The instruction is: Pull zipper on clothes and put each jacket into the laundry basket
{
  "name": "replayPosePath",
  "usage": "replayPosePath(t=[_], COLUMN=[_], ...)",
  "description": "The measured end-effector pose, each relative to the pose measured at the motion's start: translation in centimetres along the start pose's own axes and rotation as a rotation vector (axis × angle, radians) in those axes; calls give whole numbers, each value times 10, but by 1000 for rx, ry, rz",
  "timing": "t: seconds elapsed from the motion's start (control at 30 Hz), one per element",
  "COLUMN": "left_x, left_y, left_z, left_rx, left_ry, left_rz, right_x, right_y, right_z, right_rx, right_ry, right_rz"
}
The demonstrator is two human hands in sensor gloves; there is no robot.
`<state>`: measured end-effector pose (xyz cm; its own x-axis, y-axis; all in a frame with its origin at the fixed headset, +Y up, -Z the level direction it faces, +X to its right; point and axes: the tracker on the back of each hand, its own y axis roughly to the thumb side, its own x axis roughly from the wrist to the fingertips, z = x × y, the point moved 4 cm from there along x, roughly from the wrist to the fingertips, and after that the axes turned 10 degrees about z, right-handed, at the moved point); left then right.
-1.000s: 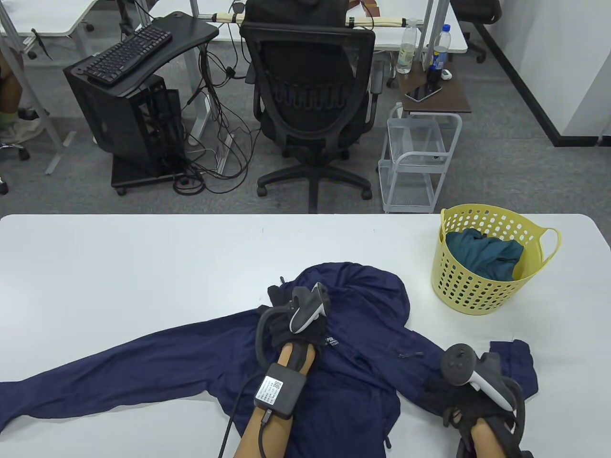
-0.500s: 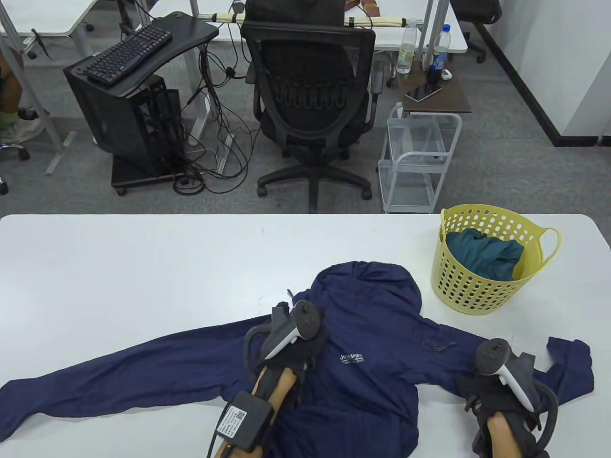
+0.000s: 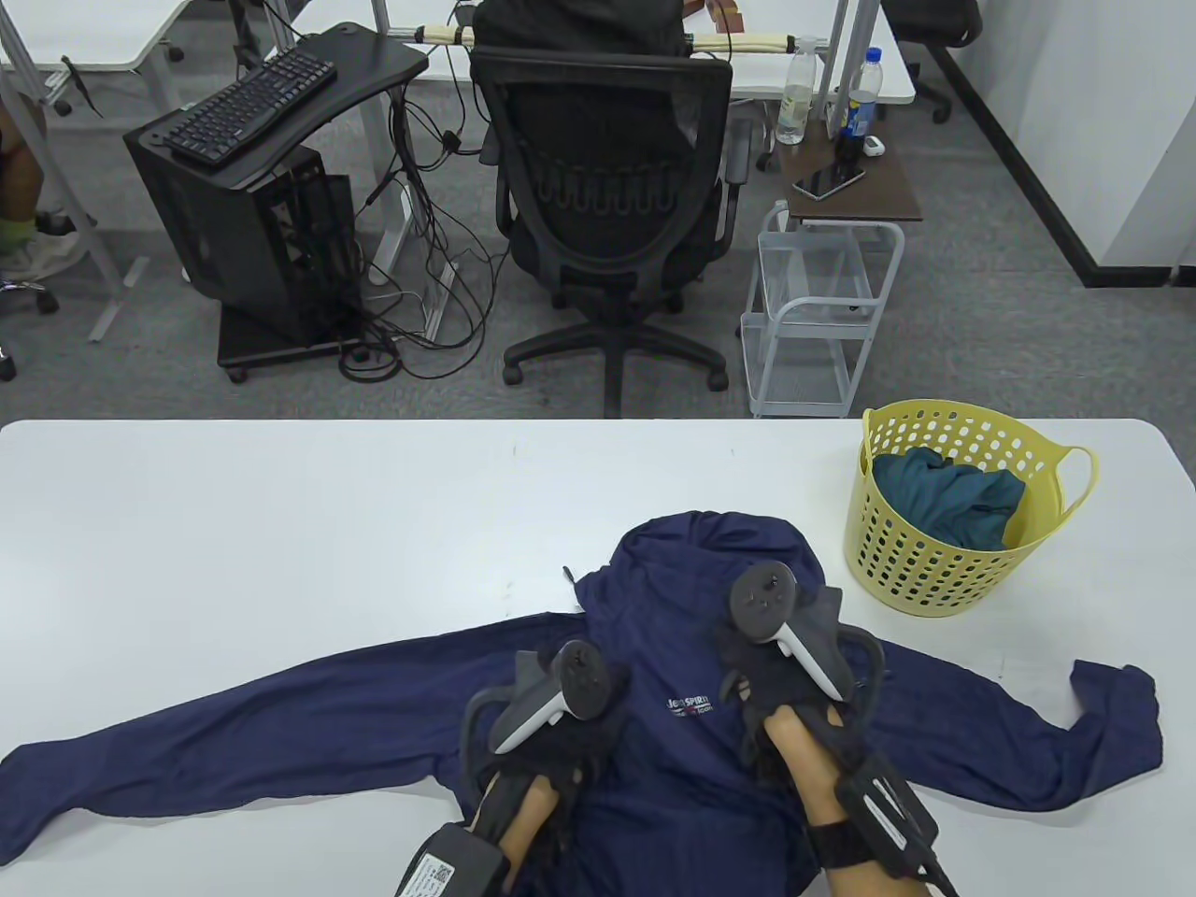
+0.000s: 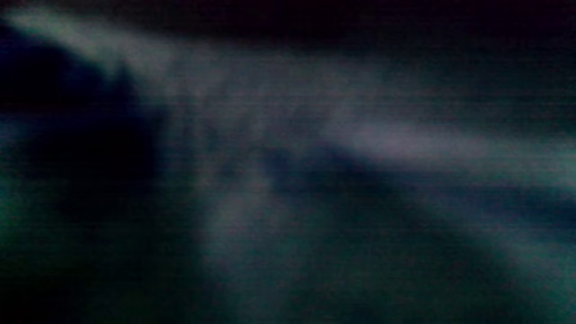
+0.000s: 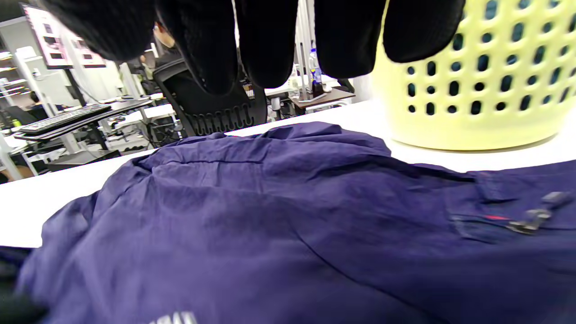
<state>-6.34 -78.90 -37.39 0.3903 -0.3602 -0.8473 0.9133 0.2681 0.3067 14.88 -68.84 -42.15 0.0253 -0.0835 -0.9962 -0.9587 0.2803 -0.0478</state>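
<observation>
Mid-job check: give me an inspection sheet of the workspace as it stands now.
Surface: white table, bare around the clothing.
Job's things: navy jacket spread flat, sleeves out to both sides; yellow laundry basket at its far right, with a teal garment inside.
Clutter: nothing seen on the table.
Grippers: left hand rests on the jacket, its wrist view too dark to read; right hand hovers over the chest, fingers straight.
Cables: glove leads at both wrists; tangled cords on the floor.
Surroundings: office chair, keyboard, wire trolley, bottles.
</observation>
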Motion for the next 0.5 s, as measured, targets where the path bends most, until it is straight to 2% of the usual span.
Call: replayPosePath(t=[0.13, 0.3, 0.43, 0.5], left_x=[-5, -20, -30, -31], left_y=[18, 44, 64, 72], left_z=[13, 26, 35, 38], left_rx=[71, 144, 213, 236], left_ry=[-75, -156, -222, -239], left_rz=[72, 161, 206, 211], right_x=[31, 66, 83, 89], right_y=[4, -10, -20, -14], right_z=[-5, -29, -60, -68], right_rx=[11, 70, -50, -191], right_ry=[-5, 20, 182, 173], right_rz=[-83, -278, -401, -388])
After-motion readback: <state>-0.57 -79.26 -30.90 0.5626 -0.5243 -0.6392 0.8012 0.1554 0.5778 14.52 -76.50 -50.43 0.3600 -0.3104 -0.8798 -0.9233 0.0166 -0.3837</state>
